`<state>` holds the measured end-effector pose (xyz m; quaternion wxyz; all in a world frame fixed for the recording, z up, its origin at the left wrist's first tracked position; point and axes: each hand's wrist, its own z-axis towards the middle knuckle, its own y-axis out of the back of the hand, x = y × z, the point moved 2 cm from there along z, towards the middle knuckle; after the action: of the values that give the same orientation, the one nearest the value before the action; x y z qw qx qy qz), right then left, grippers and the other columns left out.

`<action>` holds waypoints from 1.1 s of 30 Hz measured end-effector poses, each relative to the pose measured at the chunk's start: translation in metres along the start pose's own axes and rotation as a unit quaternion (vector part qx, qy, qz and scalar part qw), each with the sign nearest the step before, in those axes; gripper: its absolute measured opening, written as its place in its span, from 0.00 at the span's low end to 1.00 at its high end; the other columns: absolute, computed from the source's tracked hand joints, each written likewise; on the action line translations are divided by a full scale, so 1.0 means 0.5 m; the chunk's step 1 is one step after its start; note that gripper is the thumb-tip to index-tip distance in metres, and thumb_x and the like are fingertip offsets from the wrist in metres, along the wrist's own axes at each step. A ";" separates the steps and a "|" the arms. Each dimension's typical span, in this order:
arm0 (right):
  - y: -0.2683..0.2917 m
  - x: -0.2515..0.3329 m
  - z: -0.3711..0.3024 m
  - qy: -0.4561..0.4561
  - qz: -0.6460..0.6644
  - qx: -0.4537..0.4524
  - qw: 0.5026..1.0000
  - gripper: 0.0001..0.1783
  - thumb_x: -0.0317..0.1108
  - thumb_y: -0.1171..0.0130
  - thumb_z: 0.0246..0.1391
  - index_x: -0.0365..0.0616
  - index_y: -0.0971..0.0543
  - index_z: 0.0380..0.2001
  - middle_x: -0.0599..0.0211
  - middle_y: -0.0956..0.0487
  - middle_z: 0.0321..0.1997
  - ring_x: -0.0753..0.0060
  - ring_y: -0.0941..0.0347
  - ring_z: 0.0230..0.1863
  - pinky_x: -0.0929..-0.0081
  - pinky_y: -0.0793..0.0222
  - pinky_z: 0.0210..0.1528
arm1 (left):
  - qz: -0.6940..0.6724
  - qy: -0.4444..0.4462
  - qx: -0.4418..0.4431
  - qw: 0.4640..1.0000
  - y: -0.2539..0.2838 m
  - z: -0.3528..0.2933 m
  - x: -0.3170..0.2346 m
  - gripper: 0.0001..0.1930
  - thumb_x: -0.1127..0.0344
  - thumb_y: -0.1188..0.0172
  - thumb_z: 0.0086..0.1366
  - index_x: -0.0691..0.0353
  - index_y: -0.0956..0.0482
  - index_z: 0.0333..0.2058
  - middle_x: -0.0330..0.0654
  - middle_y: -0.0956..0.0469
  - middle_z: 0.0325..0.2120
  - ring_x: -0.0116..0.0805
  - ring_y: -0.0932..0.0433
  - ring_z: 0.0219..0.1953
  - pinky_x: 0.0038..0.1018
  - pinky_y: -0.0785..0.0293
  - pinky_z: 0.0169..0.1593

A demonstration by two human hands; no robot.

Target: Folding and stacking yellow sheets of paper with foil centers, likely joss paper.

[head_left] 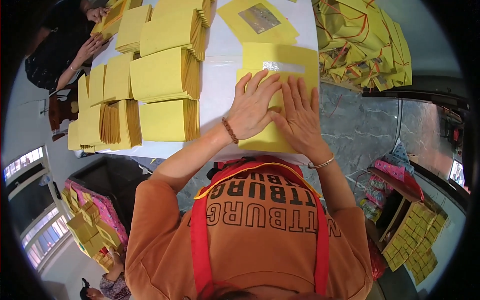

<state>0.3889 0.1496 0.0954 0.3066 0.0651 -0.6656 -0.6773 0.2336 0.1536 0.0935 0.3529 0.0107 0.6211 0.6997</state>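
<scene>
My left hand [253,106], with a brown bead bracelet at its wrist, lies flat on a yellow paper sheet [265,142] near the table's front edge. Beside it my right hand [302,117], a bangle on its wrist, is also pressed flat on the sheet with fingers stretched out. Both thumbs nearly meet. Just beyond my fingertips runs a shiny silvery strip [283,66] across the yellow paper. Whether one sheet or several lie under my palms, I cannot tell. Farther off, more yellow sheets [235,17] bear a silvery rectangle [259,18].
Stacks of folded yellow paper [162,80] line the white table [217,65] on the left. Another person's hands [90,47] work at the far left. A pile of yellow paper with red strings [365,45] stands right of the table. Behind me are yellow bundles [415,230].
</scene>
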 end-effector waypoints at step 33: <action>0.074 -0.107 -0.083 -0.206 0.571 -0.213 0.766 0.25 0.34 0.54 0.60 0.41 0.40 0.60 0.61 0.37 0.61 0.71 0.42 0.62 0.71 0.46 0.59 | 0.127 -0.035 -0.215 0.968 0.231 -0.268 0.081 0.21 0.70 0.45 0.49 0.58 0.25 0.46 0.41 0.23 0.40 0.41 0.26 0.44 0.34 0.31 0.45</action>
<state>0.4645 0.1435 0.1087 0.4979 -0.5350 -0.4655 -0.4991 0.0871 0.0610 0.1472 0.2768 0.0376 0.4372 0.8549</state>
